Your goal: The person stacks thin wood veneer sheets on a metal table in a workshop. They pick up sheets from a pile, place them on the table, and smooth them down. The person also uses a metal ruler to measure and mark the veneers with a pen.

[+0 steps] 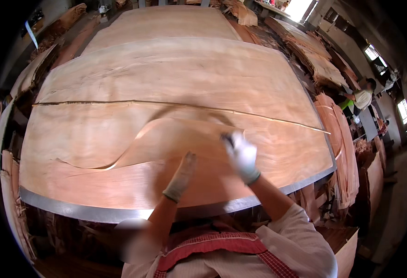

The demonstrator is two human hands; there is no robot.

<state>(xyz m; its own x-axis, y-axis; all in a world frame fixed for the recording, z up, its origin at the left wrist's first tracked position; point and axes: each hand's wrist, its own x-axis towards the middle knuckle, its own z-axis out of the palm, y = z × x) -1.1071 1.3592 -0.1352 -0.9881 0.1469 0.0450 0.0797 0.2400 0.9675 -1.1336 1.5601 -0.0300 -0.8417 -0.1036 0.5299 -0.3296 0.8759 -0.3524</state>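
A large thin wood veneer sheet (96, 83) covers the table in front of me. My left hand (181, 177), in a pale glove, rests on the near part with its fingers stretched out. Farther right, my gloved right hand (243, 156) is smeared by motion. Its fingers are closed around a small dark object (226, 138), too blurred to name. A loose strip of veneer (185, 127) arches up between the hands and the stick, its thin curled tail running left. Beyond it, a long thin bamboo stick (180, 105) lies across the sheet.
A grey metal edge (83, 212) borders the table's near side. Stacked veneer (335, 148) hangs at the right, and more veneer piles (312, 51) lie behind it. Another person (363, 98) is at the far right. Veneer scraps (11, 194) stand along the left side.
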